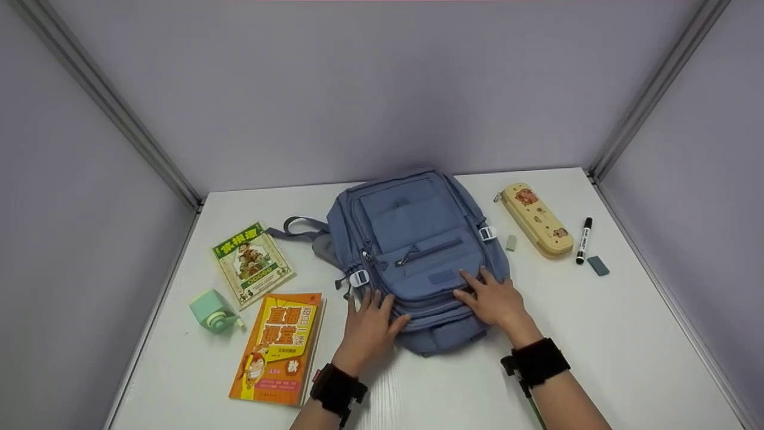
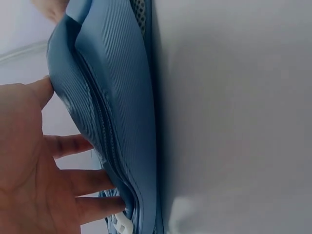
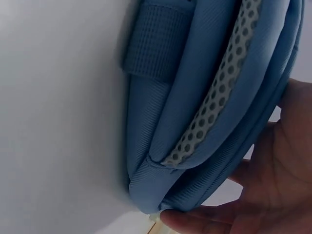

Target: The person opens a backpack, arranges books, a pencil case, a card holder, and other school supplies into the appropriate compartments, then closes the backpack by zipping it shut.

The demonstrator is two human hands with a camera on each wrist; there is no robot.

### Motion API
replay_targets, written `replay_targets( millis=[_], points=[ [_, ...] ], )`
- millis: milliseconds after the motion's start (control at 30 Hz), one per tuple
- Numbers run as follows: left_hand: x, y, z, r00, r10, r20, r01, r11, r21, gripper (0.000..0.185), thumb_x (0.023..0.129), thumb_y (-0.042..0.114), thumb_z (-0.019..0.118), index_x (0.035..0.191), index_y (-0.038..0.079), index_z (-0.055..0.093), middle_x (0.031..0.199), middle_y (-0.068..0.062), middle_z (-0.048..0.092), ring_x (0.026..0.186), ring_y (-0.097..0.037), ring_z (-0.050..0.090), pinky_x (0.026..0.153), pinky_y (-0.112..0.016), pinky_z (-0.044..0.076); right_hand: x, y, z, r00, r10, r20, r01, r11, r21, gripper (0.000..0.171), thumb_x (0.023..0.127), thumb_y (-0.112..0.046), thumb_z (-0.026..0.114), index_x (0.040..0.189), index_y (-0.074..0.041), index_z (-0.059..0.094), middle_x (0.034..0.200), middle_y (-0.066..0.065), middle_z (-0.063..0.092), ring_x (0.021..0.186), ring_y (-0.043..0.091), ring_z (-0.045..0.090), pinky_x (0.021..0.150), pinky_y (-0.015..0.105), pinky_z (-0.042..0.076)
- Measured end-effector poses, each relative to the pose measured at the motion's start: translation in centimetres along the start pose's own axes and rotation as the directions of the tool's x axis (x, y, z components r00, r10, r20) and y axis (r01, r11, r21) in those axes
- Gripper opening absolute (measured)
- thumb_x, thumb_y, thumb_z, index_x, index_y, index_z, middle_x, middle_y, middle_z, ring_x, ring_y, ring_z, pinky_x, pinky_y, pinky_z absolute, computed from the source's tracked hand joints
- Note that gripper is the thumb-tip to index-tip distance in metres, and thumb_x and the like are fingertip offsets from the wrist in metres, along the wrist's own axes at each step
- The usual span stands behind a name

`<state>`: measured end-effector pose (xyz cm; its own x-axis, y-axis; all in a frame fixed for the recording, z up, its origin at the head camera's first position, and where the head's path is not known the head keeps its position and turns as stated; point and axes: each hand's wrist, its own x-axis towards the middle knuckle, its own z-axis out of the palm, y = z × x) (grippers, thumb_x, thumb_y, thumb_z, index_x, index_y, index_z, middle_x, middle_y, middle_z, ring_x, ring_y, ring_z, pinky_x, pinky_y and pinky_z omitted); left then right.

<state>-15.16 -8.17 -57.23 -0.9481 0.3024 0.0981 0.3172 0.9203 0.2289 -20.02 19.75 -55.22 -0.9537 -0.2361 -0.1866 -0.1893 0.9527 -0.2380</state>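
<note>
A blue backpack [image 1: 418, 239] lies flat on the white table [image 1: 627, 334], front pocket up, its top end nearest me. My left hand [image 1: 370, 325] rests on the near left corner of the bag with straight fingers [image 2: 73, 183] against the fabric [image 2: 117, 122]. My right hand [image 1: 492, 298] lies flat on the near right part of the bag, fingers [image 3: 214, 217] spread along its edge [image 3: 195, 97]. Neither hand grips anything. The zips look closed.
Left of the bag lie an orange book [image 1: 280, 346], a green-covered book [image 1: 252, 263] and a mint tape dispenser [image 1: 213, 310]. To the right are a yellow pencil case [image 1: 536, 219], a small green eraser [image 1: 511, 242], a black marker [image 1: 584, 240] and a grey eraser [image 1: 598, 265]. Grey partition walls enclose the table.
</note>
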Motion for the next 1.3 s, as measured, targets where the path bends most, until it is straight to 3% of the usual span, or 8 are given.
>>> replay_targets(
  millis=[267, 467, 600, 833, 1300],
  points=[
    [0.4, -2.3, -0.7, 0.996, -0.045, 0.079, 0.051, 0.995, -0.085, 0.079, 0.094, 0.069, 0.042, 0.141, 0.006, 0.051, 0.143, -0.021, 0.049, 0.137, -0.042, 0.035, 0.108, -0.064, 0.022, -0.5, -1.4, 0.9, 1.0, -0.011, -0.023, 0.011, 0.999, -0.034, 0.067, 0.098, -0.061, 0.041, 0.152, -0.023, 0.038, 0.151, 0.031, 0.031, 0.115, 0.069, 0.038, 0.089, 0.066, 0.041],
    [0.7, -4.2, -1.0, 0.989, -0.079, 0.128, 0.094, 0.989, -0.113, 0.082, 0.087, 0.068, 0.056, 0.144, 0.009, 0.05, 0.15, -0.017, 0.041, 0.14, -0.044, 0.028, 0.111, -0.06, 0.021, -0.9, -3.2, 2.0, 0.997, -0.026, -0.075, 0.023, 0.999, -0.042, 0.067, 0.098, -0.06, 0.044, 0.152, -0.02, 0.04, 0.148, 0.036, 0.03, 0.111, 0.068, 0.041, 0.089, 0.066, 0.04],
    [1.0, -5.1, -1.0, 0.987, -0.091, 0.129, 0.107, 0.986, -0.127, 0.082, 0.084, 0.063, 0.064, 0.144, 0.009, 0.049, 0.152, -0.015, 0.037, 0.14, -0.044, 0.028, 0.11, -0.061, 0.023, -0.8, -4.4, 2.6, 0.996, -0.015, -0.09, 0.01, 0.999, -0.049, 0.068, 0.098, -0.06, 0.043, 0.152, -0.019, 0.038, 0.147, 0.037, 0.029, 0.107, 0.067, 0.043, 0.091, 0.067, 0.038],
    [1.5, -6.1, -1.0, 0.984, -0.115, 0.136, 0.134, 0.982, -0.137, 0.081, 0.084, 0.062, 0.065, 0.144, 0.01, 0.05, 0.153, -0.012, 0.038, 0.141, -0.041, 0.029, 0.11, -0.059, 0.024, -0.2, -5.4, 3.1, 0.994, 0.001, -0.108, -0.01, 0.997, -0.082, 0.068, 0.098, -0.062, 0.04, 0.153, -0.021, 0.038, 0.147, 0.037, 0.03, 0.109, 0.065, 0.042, 0.093, 0.067, 0.036],
    [3.1, -7.6, -0.7, 0.981, -0.131, 0.141, 0.159, 0.964, -0.213, 0.083, 0.083, 0.061, 0.067, 0.147, 0.013, 0.047, 0.156, -0.007, 0.033, 0.144, -0.037, 0.022, 0.111, -0.059, 0.022, 1.3, -5.1, 2.8, 0.996, 0.012, -0.085, -0.015, 0.999, -0.033, 0.068, 0.098, -0.063, 0.039, 0.154, -0.026, 0.033, 0.15, 0.035, 0.027, 0.116, 0.065, 0.038, 0.095, 0.069, 0.033]
  ],
)
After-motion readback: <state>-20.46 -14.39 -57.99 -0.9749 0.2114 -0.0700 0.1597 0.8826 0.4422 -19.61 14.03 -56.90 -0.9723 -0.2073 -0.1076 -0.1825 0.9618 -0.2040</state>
